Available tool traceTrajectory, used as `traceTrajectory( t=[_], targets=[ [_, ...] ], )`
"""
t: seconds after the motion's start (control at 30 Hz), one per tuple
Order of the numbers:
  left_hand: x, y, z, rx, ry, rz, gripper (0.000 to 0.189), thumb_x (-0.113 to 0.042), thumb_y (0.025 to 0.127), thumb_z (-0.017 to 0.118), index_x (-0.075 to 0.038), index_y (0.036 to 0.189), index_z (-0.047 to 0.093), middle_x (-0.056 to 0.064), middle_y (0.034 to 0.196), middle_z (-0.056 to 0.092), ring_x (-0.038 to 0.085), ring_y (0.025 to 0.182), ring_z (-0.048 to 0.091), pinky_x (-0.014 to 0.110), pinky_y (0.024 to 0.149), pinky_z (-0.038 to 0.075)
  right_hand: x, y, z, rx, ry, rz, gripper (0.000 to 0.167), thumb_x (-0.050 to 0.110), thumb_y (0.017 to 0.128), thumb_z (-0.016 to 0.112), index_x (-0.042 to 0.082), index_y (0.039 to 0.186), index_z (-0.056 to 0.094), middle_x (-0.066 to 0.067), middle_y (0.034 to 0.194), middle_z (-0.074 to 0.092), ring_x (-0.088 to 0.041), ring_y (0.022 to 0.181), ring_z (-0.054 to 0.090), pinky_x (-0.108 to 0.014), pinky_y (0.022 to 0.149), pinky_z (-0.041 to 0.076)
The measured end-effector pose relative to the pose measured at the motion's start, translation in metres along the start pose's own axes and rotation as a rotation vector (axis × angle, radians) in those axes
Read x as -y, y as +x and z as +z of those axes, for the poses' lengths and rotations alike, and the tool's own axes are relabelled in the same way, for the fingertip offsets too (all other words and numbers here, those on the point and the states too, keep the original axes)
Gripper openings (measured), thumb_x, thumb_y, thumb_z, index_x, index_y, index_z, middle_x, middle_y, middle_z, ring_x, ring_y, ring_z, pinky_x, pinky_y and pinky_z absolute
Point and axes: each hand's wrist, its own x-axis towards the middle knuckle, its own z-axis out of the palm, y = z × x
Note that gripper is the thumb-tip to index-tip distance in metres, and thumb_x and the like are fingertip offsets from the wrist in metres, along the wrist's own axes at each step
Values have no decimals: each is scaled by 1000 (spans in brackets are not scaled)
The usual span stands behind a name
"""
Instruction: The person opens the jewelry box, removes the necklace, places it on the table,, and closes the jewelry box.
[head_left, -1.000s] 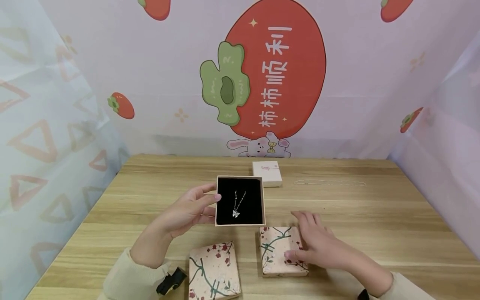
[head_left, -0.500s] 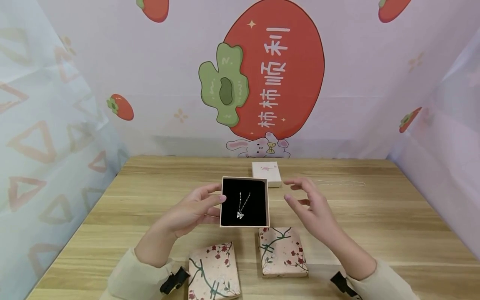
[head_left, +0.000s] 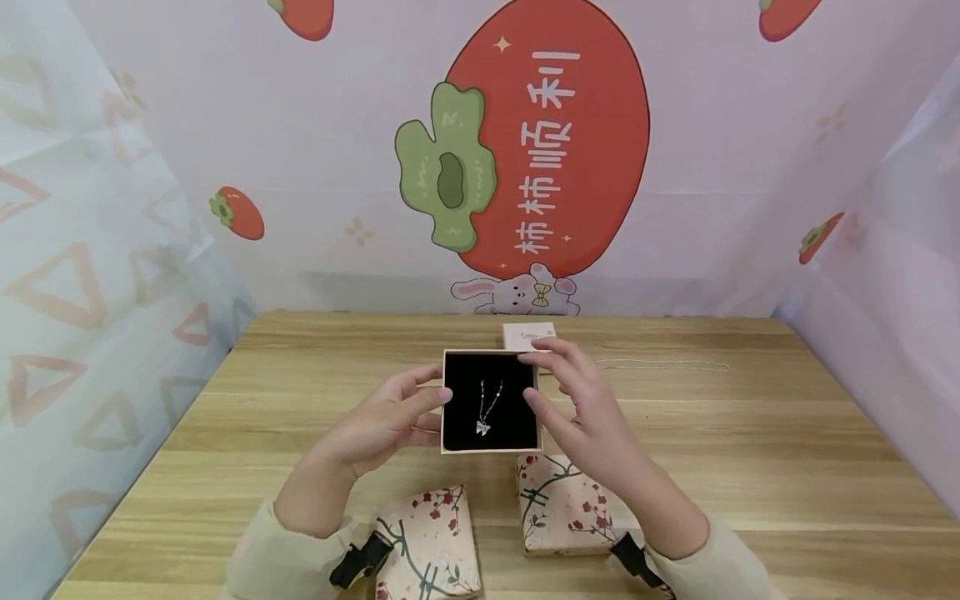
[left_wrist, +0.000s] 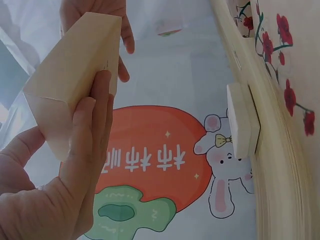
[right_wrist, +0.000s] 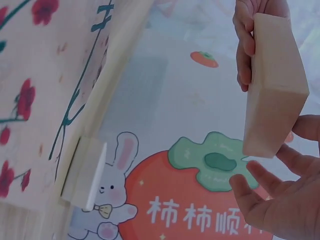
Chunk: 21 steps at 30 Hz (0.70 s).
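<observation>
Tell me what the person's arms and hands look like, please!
The left hand and right hand wear no gloves. Both arms have plain cream cloth sleeves that end short of the wrists, and a black strap shows near each cuff.

A silver pendant necklace (head_left: pixel 482 427) lies inside the open, black-lined box (head_left: pixel 517 423), held aloft.

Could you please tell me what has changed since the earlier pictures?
The right hand has moved from the right floral box forward and left to the open box; contact is unclear. The left hand, still holding the open box, has shifted it slightly right. The right floral box, left floral box, white box and chain stayed put.
</observation>
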Motion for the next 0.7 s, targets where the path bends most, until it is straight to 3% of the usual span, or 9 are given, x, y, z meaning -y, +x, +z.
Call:
traceTrajectory(
  t=[0.23, 0.5, 0.7],
  targets=[
    [2, 3, -1, -6, -10, 5, 61, -17, 104, 49, 4, 154, 21, 12, 126, 66, 16, 96, 73, 37, 88, 59, 2, 2, 4, 34, -115, -39, 41, 17, 97, 64, 14, 137, 57, -8, 146, 49, -31, 135, 42, -61, 106, 41],
    [3, 4, 2, 3, 26, 3, 61, -17, 104, 50, 6, 153, 22, 18, 127, 66, 16, 96, 73, 38, 88, 59, 1, 3, 4, 41, -180, -60, 40, 6, 92, 67, 6, 131, 59, -10, 137, 54, -31, 130, 48, -55, 108, 43],
    [5, 6, 5, -9, 101, -18, 61, -20, 103, 53, 1, 153, 26, 26, 133, 61, 20, 101, 72, 42, 91, 58, 3, 3, 1, 127, -240, -34, 45, -1, 87, 69, 2, 131, 58, -11, 135, 53, -28, 125, 51, -48, 102, 50]
  ],
)
